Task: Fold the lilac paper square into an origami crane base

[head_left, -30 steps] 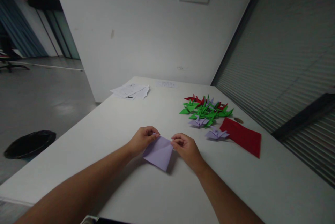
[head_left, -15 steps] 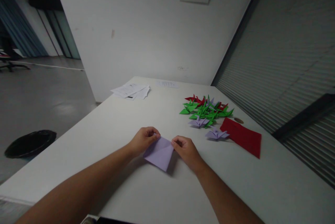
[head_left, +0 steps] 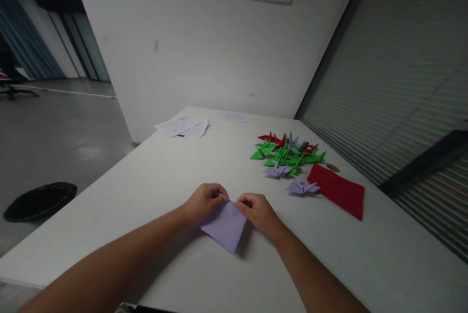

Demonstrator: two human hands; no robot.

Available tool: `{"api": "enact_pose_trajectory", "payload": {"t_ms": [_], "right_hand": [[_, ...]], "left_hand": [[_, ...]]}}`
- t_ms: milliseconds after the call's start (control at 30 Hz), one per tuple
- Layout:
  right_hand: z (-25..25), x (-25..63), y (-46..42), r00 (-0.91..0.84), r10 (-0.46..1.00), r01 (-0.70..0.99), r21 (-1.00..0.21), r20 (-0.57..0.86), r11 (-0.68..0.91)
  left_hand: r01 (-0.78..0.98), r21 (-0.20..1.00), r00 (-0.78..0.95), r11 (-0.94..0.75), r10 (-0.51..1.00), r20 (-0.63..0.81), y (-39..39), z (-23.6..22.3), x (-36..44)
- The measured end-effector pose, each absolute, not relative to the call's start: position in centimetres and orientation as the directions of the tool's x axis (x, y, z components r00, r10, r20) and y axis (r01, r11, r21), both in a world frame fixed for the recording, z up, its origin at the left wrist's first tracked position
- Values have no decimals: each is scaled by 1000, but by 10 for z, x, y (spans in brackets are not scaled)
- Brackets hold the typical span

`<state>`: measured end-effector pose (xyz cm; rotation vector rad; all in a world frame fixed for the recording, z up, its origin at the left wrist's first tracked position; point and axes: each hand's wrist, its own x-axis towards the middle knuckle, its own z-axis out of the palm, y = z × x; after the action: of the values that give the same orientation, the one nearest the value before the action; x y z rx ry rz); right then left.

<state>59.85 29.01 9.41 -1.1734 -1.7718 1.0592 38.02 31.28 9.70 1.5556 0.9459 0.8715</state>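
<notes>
A folded sheet of lilac origami paper point(head_left: 225, 226) is held just above the white table, one corner pointing toward me. My left hand point(head_left: 206, 202) pinches its upper left edge between thumb and fingers. On the upper right edge, my right hand point(head_left: 258, 211) has a similar pinch, its fingertips close to the left ones. Beyond my right hand rests a lilac paper crane point(head_left: 302, 187). Another lilac crane point(head_left: 277, 170) lies at the front of a pile of green paper cranes point(head_left: 288, 156) mixed with red ones.
Red paper sheets point(head_left: 338, 190) lie at the right, near a small brown disc point(head_left: 332, 168). Printed papers point(head_left: 183, 127) are spread at the table's far left. A black-lined bin point(head_left: 40, 202) stands on the floor left of the table point(head_left: 120, 196). Blinds point(head_left: 395, 84) border the right side.
My hands have come closer together along the top of the lilac paper. The paper has dropped slightly toward me, its near corner now lower.
</notes>
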Motion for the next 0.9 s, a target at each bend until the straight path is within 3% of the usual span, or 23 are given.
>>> {"api": "enact_pose_trajectory", "payload": {"t_ms": [400,633,900], "right_hand": [[96,600,289,-303,941,346,-903,148,254],[99,598,286,-339,931,357,-898,133,259],[98,596,285,-346,924,356,-888,164,291]], "left_hand": [[-5,998,379,-70,923,66,314,93,381],[92,984,436,-152,895,98,312,99,381],[79,975,454,-209,878,152,313,95,380]]}}
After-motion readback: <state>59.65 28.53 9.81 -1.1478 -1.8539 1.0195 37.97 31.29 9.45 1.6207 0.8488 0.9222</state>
